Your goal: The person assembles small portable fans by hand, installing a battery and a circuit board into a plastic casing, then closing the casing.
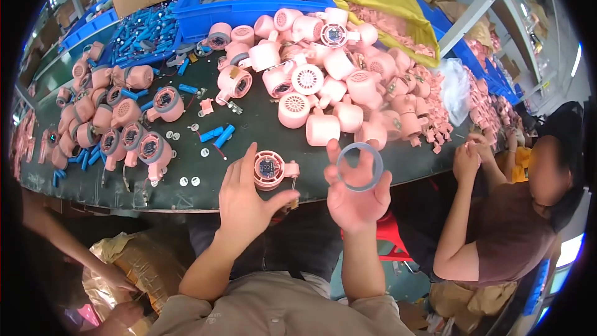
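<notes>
One gray ring (379, 167) gripped in right hand (359, 204), left hand (244, 195) spread beside pink housing (268, 169); apparent fitting needs square alignment.

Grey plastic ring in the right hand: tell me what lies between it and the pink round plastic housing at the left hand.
In the head view, left to right: a strip of dark green tabletop, then fingers of the right hand.
</notes>
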A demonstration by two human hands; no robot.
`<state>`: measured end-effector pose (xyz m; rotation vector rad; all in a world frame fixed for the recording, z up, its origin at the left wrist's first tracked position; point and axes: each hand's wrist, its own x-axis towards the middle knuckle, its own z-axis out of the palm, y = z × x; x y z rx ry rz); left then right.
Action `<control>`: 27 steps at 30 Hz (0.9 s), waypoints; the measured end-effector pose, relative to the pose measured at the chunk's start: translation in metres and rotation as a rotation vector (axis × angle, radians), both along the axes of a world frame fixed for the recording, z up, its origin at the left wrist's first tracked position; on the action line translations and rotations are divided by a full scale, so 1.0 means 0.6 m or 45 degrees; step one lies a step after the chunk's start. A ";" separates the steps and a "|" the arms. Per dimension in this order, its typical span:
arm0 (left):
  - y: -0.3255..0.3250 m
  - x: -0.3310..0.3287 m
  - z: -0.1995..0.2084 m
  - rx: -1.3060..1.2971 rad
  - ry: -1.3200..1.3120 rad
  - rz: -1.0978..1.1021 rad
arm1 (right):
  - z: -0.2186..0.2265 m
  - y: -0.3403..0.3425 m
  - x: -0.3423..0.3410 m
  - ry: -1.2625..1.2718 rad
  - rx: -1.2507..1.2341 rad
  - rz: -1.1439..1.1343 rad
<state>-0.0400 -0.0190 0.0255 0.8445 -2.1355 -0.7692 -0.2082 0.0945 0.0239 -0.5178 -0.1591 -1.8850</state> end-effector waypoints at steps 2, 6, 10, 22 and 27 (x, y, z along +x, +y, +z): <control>-0.014 -0.009 -0.015 -0.053 0.009 -0.050 | 0.002 0.005 0.004 -0.036 0.033 -0.009; -0.029 0.005 -0.013 0.797 0.578 -0.437 | -0.003 0.011 0.000 -0.148 0.037 -0.041; -0.031 0.041 0.005 1.523 0.907 -0.861 | -0.022 0.017 -0.004 -0.081 -0.127 0.116; 0.017 0.046 -0.030 1.391 0.999 -0.936 | 0.056 0.025 0.087 2.076 0.599 -1.606; 0.029 0.041 -0.033 1.597 1.071 -1.089 | 0.055 0.011 0.112 2.250 0.510 -1.855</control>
